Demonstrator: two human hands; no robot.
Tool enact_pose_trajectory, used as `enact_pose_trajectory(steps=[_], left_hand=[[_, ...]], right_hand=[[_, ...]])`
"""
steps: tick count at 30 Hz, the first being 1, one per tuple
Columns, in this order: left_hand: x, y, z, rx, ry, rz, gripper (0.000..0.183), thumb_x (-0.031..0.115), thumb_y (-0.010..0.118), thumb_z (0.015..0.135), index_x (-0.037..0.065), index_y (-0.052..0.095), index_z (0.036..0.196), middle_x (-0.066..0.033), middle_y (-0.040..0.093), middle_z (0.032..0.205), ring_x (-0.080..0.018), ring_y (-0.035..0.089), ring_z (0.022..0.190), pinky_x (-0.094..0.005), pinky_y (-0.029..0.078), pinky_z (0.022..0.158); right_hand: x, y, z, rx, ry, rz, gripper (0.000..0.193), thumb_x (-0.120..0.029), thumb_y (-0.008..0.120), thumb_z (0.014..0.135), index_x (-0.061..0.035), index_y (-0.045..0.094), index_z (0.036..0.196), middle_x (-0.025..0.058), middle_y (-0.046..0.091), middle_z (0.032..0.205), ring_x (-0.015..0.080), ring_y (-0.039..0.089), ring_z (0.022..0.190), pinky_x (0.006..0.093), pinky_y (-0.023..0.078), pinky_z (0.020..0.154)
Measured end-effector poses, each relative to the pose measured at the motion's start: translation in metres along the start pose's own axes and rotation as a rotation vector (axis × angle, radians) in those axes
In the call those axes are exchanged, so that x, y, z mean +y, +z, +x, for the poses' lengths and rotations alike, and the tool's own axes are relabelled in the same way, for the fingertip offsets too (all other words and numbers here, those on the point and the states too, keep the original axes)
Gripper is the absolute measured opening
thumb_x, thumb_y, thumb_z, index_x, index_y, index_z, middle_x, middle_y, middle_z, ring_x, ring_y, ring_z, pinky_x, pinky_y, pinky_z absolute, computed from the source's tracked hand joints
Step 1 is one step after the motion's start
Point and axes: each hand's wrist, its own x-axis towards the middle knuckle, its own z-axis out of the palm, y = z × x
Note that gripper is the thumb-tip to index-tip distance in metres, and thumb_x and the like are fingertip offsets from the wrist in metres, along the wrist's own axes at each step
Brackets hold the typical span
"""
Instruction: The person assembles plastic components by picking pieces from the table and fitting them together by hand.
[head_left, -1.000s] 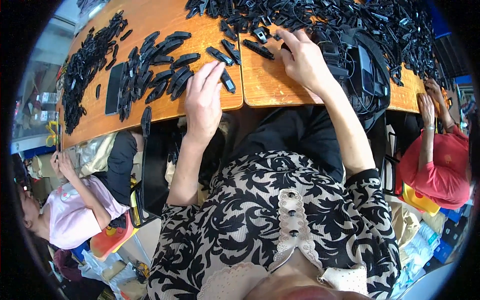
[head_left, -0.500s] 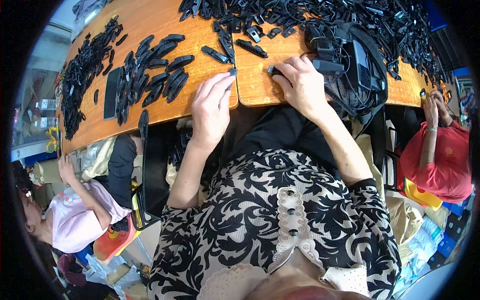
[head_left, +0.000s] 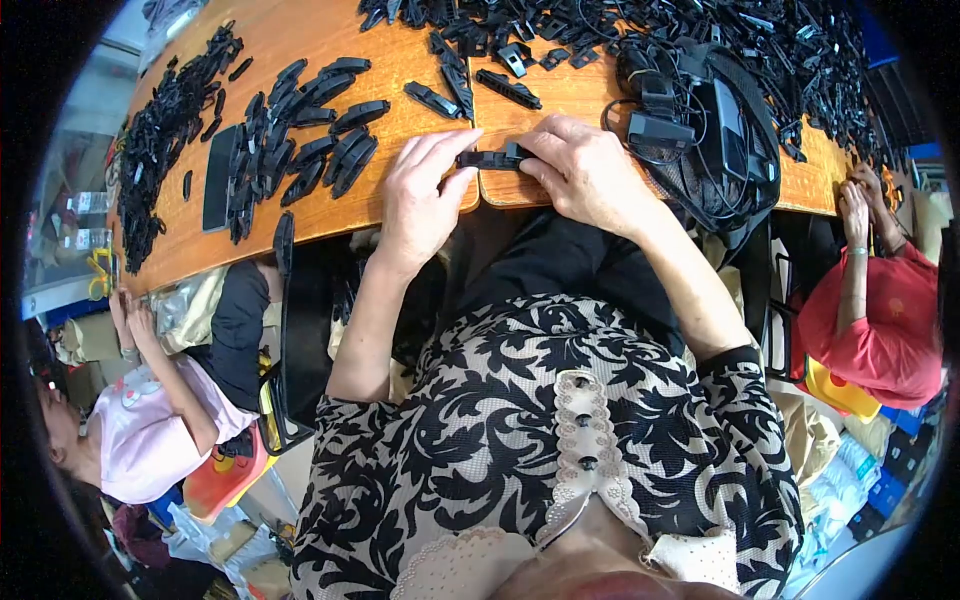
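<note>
Left hand (head_left: 425, 190) and right hand (head_left: 580, 170) meet at the near edge of the wooden tabletop (head_left: 400, 60), each grip pinched narrow on one end of a small black plastic clip (head_left: 490, 158). Rows of like clips (head_left: 300, 150) lie left; tangled cables (head_left: 700, 120) right.

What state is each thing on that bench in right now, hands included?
Left hand: pinching the left end of a black plastic piece.
Right hand: pinching its right end.
Black plastic piece: held between both hands at the bench's near edge.
Sorted black pieces: lying in rough rows.
Loose black pieces: heaped at the far side.
Cables and adapter: tangled, lying beside the right hand.
Wooden bench: covered in parts.
</note>
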Motion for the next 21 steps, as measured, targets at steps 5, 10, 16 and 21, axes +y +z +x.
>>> enact_pose_trajectory(steps=[5, 10, 16, 21], left_hand=[[0.0, 0.001, 0.002, -0.09, 0.022, -0.028, 0.037, -0.001, 0.076, 0.082, 0.005, 0.073, 0.119, -0.0116, 0.074, 0.109, -0.0288, 0.067, 0.104, -0.0383, 0.053, 0.093], [-0.001, 0.002, 0.004, -0.104, 0.012, -0.057, 0.037, -0.002, 0.076, 0.082, 0.004, 0.074, 0.119, -0.0112, 0.075, 0.107, -0.0267, 0.068, 0.103, -0.0361, 0.053, 0.092], [-0.001, 0.002, 0.005, -0.1, -0.01, -0.121, 0.038, -0.004, 0.078, 0.079, 0.004, 0.074, 0.115, -0.0124, 0.074, 0.104, -0.0305, 0.068, 0.098, -0.0394, 0.054, 0.087], [0.0, 0.002, 0.005, -0.109, -0.032, -0.111, 0.04, -0.007, 0.077, 0.078, 0.004, 0.075, 0.116, -0.0103, 0.075, 0.104, -0.0236, 0.07, 0.1, -0.0344, 0.054, 0.091]], right_hand=[[0.007, -0.004, -0.006, 0.05, -0.025, 0.024, 0.024, -0.012, 0.075, 0.085, -0.002, 0.073, 0.107, 0.0142, 0.066, 0.094, 0.0346, 0.068, 0.091, 0.0449, 0.056, 0.076], [0.01, -0.018, -0.016, 0.015, -0.055, 0.005, 0.026, -0.008, 0.076, 0.082, -0.0009, 0.073, 0.107, 0.0143, 0.067, 0.097, 0.0345, 0.068, 0.091, 0.043, 0.056, 0.079], [0.013, -0.01, -0.019, -0.013, -0.073, -0.016, 0.027, -0.005, 0.077, 0.08, 0.0008, 0.072, 0.105, 0.0149, 0.067, 0.098, 0.0348, 0.068, 0.093, 0.0433, 0.056, 0.081], [0.012, -0.015, -0.019, 0.06, -0.067, 0.031, 0.025, -0.007, 0.077, 0.08, 0.0006, 0.07, 0.103, 0.0147, 0.065, 0.096, 0.035, 0.067, 0.093, 0.0448, 0.055, 0.081]])
